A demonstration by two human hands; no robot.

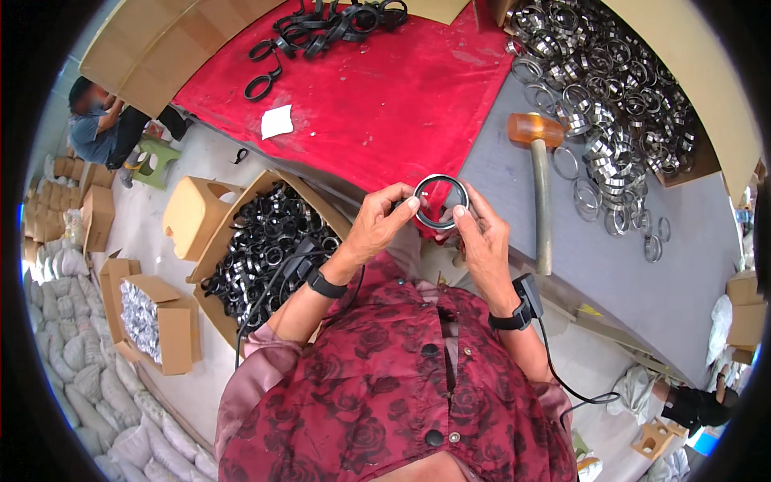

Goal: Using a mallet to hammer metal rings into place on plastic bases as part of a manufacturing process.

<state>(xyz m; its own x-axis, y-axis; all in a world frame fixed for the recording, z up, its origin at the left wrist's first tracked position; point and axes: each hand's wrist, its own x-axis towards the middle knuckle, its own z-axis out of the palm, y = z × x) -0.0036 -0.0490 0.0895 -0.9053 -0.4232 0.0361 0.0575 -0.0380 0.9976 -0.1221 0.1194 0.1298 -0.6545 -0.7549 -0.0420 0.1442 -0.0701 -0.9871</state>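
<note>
A ring [440,202], a thin metal hoop with a dark inner band, is being held up in the air between both hands, just above the near edge of the counter [642,265] and close to the person's chest. The left hand [377,221] is pinching the ring's left side, its grip closed with thumb and fingertips pressing on the rim. The right hand [482,233] is gripping the right side the same way, thumb on the lower rim and fingers curling behind it. Both wrists are wearing black bands with cables trailing down over a red rose-patterned shirt [385,386]. Beyond the ring, a red cloth [385,96] is covering the left part of the counter, with a pile of black rings [329,24] lying at its far end and a white scrap [277,122] nearer. To the right, a mallet [540,177] with an amber head is lying on the grey surface, its handle pointing toward the person, beside a heap of shiny metal rings [618,96]. Below the counter on the left, a cardboard box [265,249] is holding more black rings, with a tan stool [195,213] just beside it. Another person [96,120] is sitting far off at the left.
</note>
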